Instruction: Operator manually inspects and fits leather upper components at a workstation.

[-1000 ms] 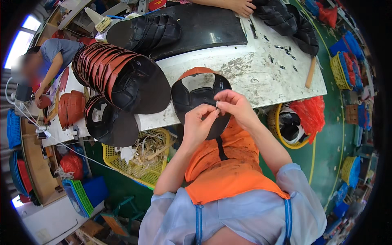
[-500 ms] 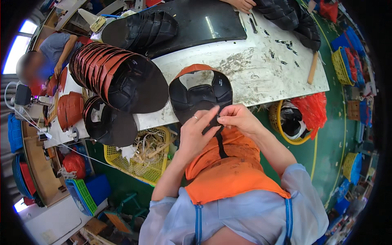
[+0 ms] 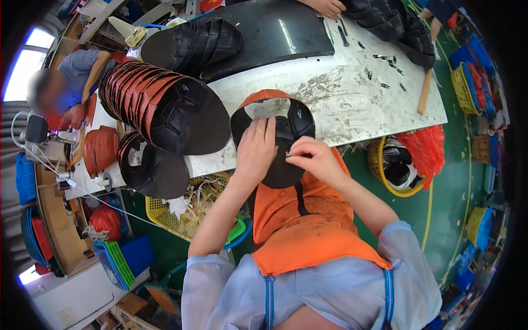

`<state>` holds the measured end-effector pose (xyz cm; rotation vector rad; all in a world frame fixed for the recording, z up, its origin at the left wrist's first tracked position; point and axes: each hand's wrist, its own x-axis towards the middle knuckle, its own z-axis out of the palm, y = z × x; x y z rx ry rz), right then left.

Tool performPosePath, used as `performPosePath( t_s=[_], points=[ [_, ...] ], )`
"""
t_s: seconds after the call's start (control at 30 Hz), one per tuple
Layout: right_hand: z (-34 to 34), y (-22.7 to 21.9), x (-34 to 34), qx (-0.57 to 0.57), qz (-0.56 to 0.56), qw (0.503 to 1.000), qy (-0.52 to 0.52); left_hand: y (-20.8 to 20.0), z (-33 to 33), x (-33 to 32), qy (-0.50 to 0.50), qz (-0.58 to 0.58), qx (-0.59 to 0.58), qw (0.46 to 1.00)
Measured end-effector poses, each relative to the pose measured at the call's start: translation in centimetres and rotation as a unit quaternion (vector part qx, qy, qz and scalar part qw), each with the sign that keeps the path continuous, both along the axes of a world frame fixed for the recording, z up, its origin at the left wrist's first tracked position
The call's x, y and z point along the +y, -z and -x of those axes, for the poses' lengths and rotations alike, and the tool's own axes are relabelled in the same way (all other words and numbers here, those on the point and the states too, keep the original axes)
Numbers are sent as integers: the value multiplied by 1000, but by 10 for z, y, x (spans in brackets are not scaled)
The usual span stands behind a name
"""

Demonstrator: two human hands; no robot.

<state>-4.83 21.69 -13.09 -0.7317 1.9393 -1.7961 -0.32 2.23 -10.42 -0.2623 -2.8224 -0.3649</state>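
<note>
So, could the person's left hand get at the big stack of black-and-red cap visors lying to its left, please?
Probably yes: the left hand rests on the black visor piece at the table edge, and the stack of visors lies just to its left with nothing between them.

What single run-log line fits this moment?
left hand: flat on black visor piece | right hand: pinching small part at it | table ahead

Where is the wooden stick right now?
In the head view, the wooden stick lies on the right end of the white table, near its right edge, just right of the scattered small black pieces and above the orange bag.
</note>
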Motion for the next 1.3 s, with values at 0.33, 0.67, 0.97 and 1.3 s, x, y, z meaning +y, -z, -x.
performPosePath(
  t_s=[0.33,0.67,0.97,1.3],
  points=[
    [-14,1,-6,160,-112,981,-6,27,30,-3,-40,140,79,986],
    [14,-65,48,-241,289,924,-68,-12,8,-27,-186,-254,-205,927],
    [24,-106,-8,-65,96,985,-130,2,-5,0,-307,-277,-132,901],
    [21,-122,-19,-67,31,988,-137,-2,-7,5,-321,-319,-111,885]
  ],
)
